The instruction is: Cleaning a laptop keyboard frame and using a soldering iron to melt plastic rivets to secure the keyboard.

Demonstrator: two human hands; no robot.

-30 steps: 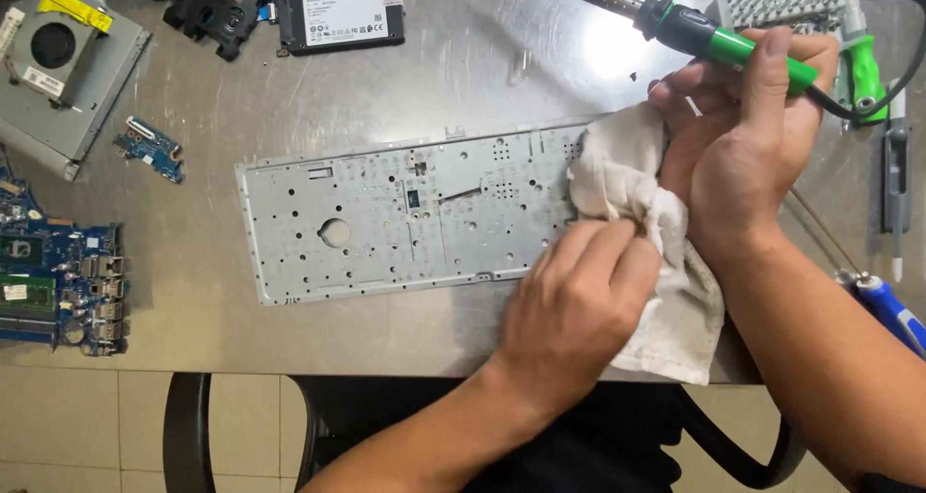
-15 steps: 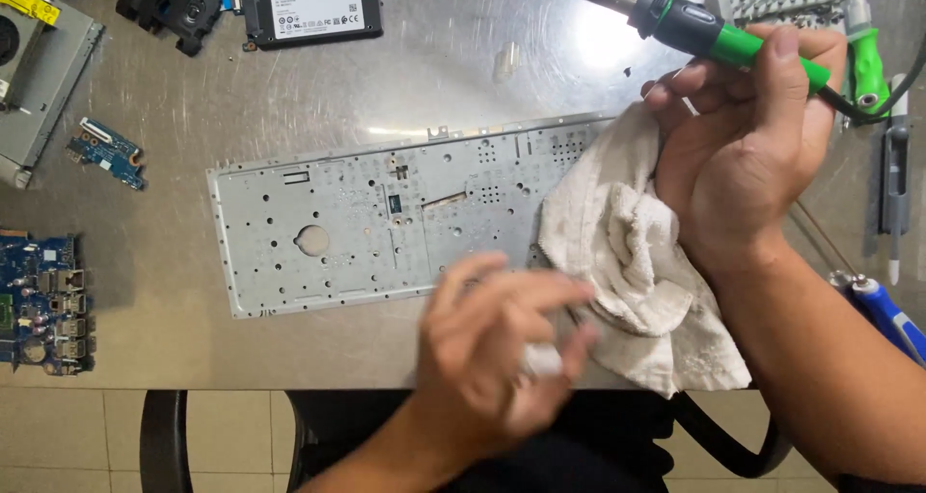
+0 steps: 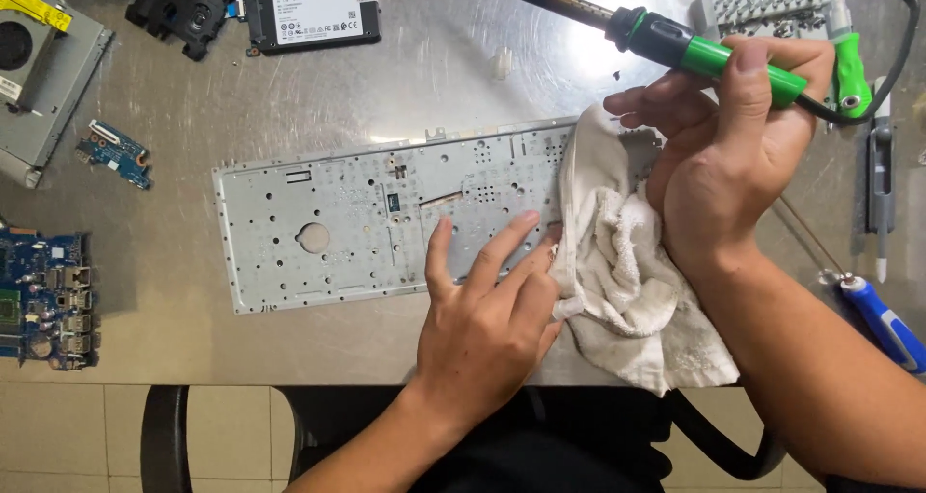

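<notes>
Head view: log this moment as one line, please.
left hand flat on metal keyboard plate | right hand holds green-handled soldering iron | white cloth over plate's right end | steel table

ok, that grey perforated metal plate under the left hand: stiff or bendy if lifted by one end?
Likely bendy: the metal plate looks thin, long and full of holes. Probably light, and apt to slide on the smooth steel table, which may be why the left hand lies flat on it.

Steel bench [image 3: 193,97], kbd backplate [image 3: 338,223], white rag [image 3: 627,290], SSD [image 3: 311,9], circuit boards [image 3: 43,300], blue-handled screwdriver [image 3: 883,319]
</notes>
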